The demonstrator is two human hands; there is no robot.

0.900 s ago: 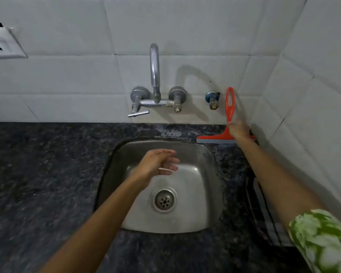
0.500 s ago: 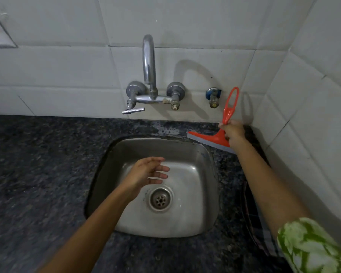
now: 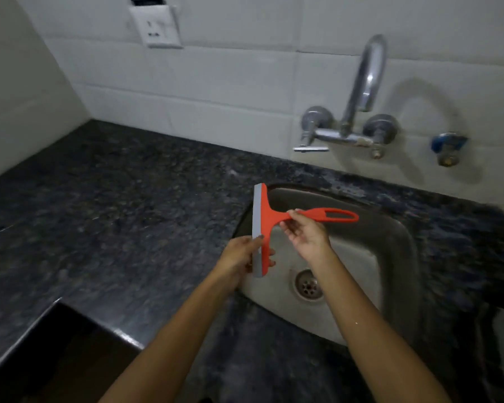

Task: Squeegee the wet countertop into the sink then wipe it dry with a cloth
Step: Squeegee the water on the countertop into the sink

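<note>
Two hands on the squeegee

Both hands now hold the squeegee (image 3: 266, 225), lifted from the back wall: the right hand (image 3: 306, 232) pinches its handle, the left hand (image 3: 242, 257) grips the blade end. It is held over the sink (image 3: 390, 257) edge; sweeping can begin. Dark countertop (image 3: 114, 213), white tiles (image 3: 216, 82) behind.

Both my bare forearms reach forward from the bottom edge, converging a little. My left hand (image 3: 242, 255) is curled, thumb over the top and fingertips showing beyond, gripping the near end of the squeegee (image 3: 266, 225) head. My right hand (image 3: 306, 232) is raised just beside it, fingers bent, pinching the handle's neck between thumb and fingertips.
</note>
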